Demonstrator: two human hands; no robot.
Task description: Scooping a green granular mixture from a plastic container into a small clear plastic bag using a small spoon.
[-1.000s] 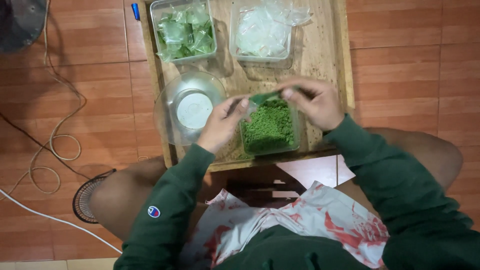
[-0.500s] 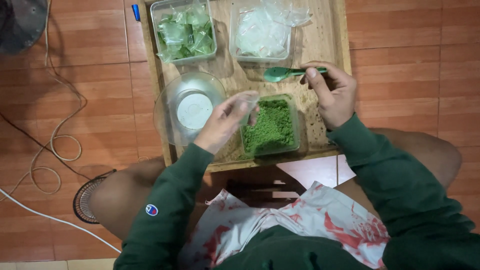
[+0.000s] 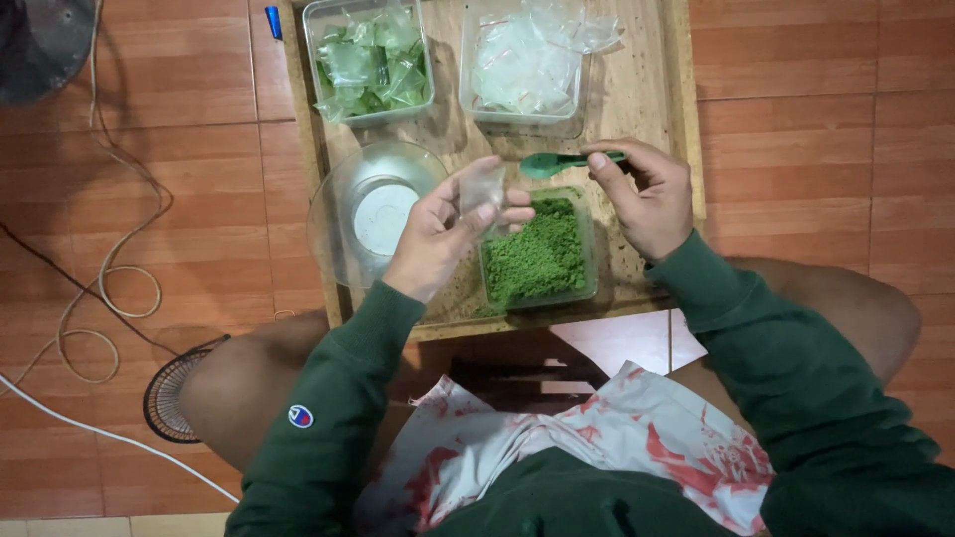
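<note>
Wooden worktop [image 3: 652, 109]: left hand [image 3: 443, 234] pinches a small clear bag [image 3: 482, 186], right hand [image 3: 647, 194] grips a green spoon [image 3: 557, 163] above the tub of green powder [image 3: 537, 254].

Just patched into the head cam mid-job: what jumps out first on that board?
The clear tub of bright green powder at the near edge of the wooden board stands out most. Just above it, the right hand holds a green spoon level, while the left hand pinches a small clear bag. At the far edge sit a tub of filled green packets and a tub of empty clear bags.
</note>
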